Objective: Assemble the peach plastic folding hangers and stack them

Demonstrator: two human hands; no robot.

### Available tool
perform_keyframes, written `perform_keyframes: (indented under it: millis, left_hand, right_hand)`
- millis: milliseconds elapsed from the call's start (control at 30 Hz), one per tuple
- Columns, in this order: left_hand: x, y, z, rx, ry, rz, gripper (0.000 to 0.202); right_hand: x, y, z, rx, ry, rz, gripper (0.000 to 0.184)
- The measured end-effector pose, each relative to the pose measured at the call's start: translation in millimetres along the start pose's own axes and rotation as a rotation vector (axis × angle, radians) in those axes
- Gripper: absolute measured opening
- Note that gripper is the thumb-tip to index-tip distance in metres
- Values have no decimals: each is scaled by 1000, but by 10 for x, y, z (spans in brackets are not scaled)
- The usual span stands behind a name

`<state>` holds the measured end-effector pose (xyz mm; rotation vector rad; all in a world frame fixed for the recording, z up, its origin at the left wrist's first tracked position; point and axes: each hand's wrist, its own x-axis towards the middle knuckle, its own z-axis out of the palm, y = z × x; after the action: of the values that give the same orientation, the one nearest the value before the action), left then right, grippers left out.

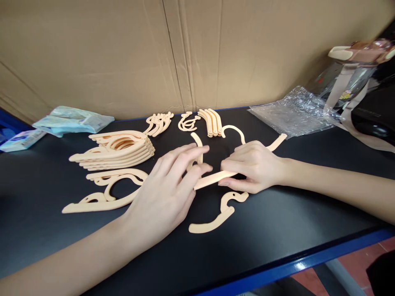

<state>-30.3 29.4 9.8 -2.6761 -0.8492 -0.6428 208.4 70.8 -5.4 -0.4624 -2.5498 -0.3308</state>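
Observation:
My right hand (253, 166) is closed around a cream plastic folding clothes hanger (212, 179). Above its knuckles rises the hanger's curved hook (236, 128), and one arm end sticks out beyond the wrist side. At the bar's left end, my left hand (173, 185) curls its fingers over the hanger; its upper fingers reach across an upright cream piece (197, 142). How that piece joins the bar is hidden by the fingers. Just below the hands, a loose hook piece with a curved arm (212, 222) lies on the black table.
Stacked folded hangers (120, 158) and another folded hanger (101, 207) lie left. Toward the back are small hooks (159, 123), more hooks (187, 123) and curved arms (212, 123). A clear plastic bag (286, 113), strapped bottle (354, 78) and tissue packs (70, 120) flank them.

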Motion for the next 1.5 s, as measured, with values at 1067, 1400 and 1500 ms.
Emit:
perform_keyframes:
  millis: [1067, 1400, 1500]
  left_hand:
    - [33, 98, -13, -432, -12, -329, 27]
    - [-19, 89, -36, -343, -20, -229, 19]
    - [-20, 84, -41, -334, -46, -155, 18]
  right_hand:
    - [71, 33, 33, -65, -25, 281, 51]
    - [62, 41, 58, -38, 41, 338, 39]
    - [47, 67, 74, -68, 85, 305, 33]
